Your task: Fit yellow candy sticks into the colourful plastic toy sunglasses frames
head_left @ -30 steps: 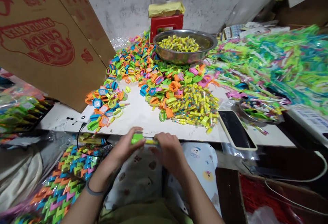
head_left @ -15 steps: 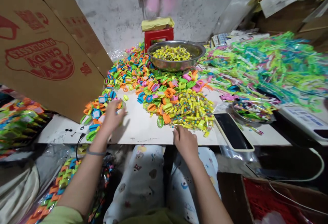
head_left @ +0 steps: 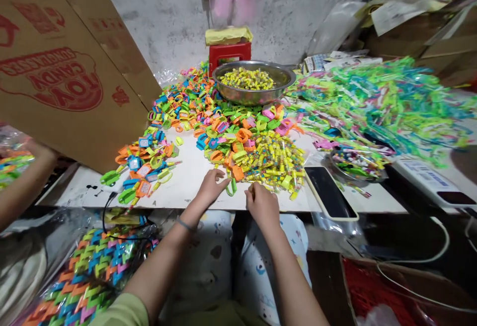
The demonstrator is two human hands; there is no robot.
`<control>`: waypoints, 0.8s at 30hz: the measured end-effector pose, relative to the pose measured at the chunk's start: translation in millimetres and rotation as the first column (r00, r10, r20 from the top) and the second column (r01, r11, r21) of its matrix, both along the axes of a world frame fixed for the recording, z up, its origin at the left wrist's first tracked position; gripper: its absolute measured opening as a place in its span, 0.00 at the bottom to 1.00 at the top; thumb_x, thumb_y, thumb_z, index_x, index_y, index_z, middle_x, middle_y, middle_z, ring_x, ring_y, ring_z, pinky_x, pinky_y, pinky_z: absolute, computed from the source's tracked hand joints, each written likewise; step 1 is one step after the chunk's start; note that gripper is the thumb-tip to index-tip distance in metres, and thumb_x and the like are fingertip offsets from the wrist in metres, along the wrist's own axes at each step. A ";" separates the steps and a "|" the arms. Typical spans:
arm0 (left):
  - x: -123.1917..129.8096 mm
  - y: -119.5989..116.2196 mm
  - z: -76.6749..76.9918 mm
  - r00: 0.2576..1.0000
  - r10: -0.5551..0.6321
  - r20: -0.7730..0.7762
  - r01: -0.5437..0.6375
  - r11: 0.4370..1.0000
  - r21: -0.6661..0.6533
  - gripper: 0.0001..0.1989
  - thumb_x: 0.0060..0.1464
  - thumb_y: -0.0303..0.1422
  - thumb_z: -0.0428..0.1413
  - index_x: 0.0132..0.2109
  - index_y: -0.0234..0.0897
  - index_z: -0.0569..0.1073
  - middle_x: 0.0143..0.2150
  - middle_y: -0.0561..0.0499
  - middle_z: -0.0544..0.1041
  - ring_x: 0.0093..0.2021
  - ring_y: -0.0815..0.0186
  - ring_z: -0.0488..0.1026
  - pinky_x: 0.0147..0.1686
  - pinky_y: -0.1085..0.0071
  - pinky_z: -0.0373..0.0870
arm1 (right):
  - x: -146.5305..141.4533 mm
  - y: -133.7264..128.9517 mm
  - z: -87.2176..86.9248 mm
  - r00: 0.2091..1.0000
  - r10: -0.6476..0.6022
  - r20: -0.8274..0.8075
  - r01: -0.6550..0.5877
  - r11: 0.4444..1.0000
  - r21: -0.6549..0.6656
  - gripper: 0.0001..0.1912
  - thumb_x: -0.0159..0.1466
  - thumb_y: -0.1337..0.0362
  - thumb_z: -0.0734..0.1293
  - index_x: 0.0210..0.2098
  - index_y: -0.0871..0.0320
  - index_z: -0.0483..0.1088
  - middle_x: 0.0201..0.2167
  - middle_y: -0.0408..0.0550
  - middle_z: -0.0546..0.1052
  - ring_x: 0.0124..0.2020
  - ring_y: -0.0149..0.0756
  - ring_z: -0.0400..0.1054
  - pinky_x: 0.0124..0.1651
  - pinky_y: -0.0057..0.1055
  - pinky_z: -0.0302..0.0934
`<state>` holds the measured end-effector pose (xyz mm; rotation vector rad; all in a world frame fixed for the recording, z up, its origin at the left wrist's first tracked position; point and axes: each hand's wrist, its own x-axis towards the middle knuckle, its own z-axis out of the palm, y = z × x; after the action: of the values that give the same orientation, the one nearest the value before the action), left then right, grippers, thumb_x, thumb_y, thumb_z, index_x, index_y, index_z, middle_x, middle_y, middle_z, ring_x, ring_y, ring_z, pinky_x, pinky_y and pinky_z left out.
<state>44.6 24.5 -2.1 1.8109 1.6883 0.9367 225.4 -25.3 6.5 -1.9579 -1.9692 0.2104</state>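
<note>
One green band (head_left: 231, 187), at three o'clock from the left hand (head_left: 210, 187), fingers apart, seemed light, stiff, rim-pinchable; right hand (head_left: 263, 203) closure was indeterminable.

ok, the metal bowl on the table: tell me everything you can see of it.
The metal bowl is round, wide and shallow, silvery and shiny like stainless steel. It sits roughly level toward the back of the white table, in front of a red stool. Small yellow pieces are heaped inside, leaving bare metal at right. Colourful plastic pieces crowd its left and front; its underside is hidden. Neither left hand nor right hand touches it.
</note>
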 end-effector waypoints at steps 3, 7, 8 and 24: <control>-5.6 -6.5 -1.7 0.999 -0.037 -0.023 0.037 0.999 0.019 0.12 0.52 0.30 0.60 0.46 0.33 0.74 0.45 0.43 0.76 0.46 0.60 0.73 0.48 0.62 0.70 | 1.8 1.7 -10.0 0.995 0.035 -0.091 -0.029 0.998 0.065 0.08 0.66 0.66 0.63 0.45 0.61 0.66 0.37 0.53 0.76 0.42 0.46 0.70 0.42 0.36 0.54; -9.2 -17.5 -1.5 0.993 -0.097 -0.063 0.100 0.994 0.042 0.18 0.54 0.24 0.54 0.52 0.35 0.73 0.49 0.43 0.75 0.53 0.58 0.69 0.56 0.59 0.64 | -2.1 -3.4 -20.8 0.902 0.174 -0.395 -0.107 0.977 0.186 0.11 0.66 0.61 0.59 0.43 0.60 0.67 0.39 0.55 0.76 0.43 0.46 0.70 0.45 0.38 0.59; -10.0 -21.2 -0.3 0.991 -0.112 -0.071 0.115 0.992 0.043 0.19 0.54 0.22 0.52 0.53 0.36 0.73 0.50 0.44 0.74 0.53 0.58 0.69 0.57 0.59 0.64 | -5.1 -6.6 -22.1 0.854 0.202 -0.479 -0.121 0.973 0.194 0.11 0.66 0.60 0.58 0.42 0.59 0.67 0.38 0.54 0.76 0.41 0.44 0.70 0.44 0.37 0.60; -7.0 -67.8 20.7 0.806 -0.028 0.592 0.222 0.941 -0.257 0.22 0.58 0.37 0.48 0.57 0.32 0.63 0.37 0.46 0.76 0.32 0.63 0.75 0.37 0.65 0.72 | -35.0 -40.8 5.8 0.665 0.247 -0.705 -0.198 0.968 0.152 0.17 0.64 0.55 0.63 0.49 0.57 0.63 0.39 0.50 0.74 0.37 0.38 0.70 0.38 0.33 0.64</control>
<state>37.6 -43.4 18.7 1.2315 1.2214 0.9697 190.4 -66.1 12.3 -1.2665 -1.6146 0.8379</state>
